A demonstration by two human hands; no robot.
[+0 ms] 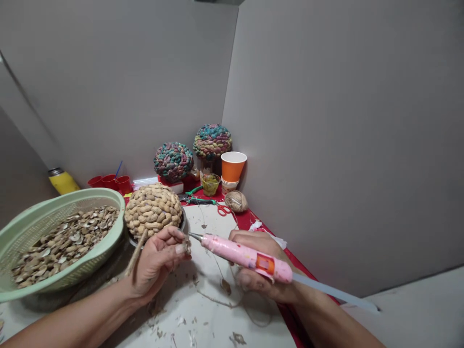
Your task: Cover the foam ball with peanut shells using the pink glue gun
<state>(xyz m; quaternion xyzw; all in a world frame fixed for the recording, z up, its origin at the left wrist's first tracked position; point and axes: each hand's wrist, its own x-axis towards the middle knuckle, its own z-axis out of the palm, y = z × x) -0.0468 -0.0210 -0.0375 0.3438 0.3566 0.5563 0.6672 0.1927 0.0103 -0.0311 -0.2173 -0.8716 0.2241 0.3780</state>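
Note:
My right hand (pixel 259 251) is wrapped round a pink hot glue gun (pixel 232 252), a long translucent glue stick (pixel 333 291) coming out of its back end. The gun's metal nozzle points left at a small rough brown piece (pixel 187 245), whose kind I cannot make out. That piece is pinched between the thumb and fingers of my left hand (pixel 159 261). Behind this hand sits a ball covered in peanuts (pixel 154 208), in a dark round dish. A thin brown stick (pixel 137 252) slants down beside my left wrist; whether the hand touches it is unclear.
On the left stands a green basket (pixel 119 232) of shells. Two coloured balls (pixel 173 162), an orange cup (pixel 234 168), a twine ball (pixel 236 200), red-handled scissors (pixel 224 210), green-handled pliers (pixel 199 200), red cups (pixel 109 181) and a yellow bottle (pixel 63 181) line the back. Scraps litter the board (pixel 217 324).

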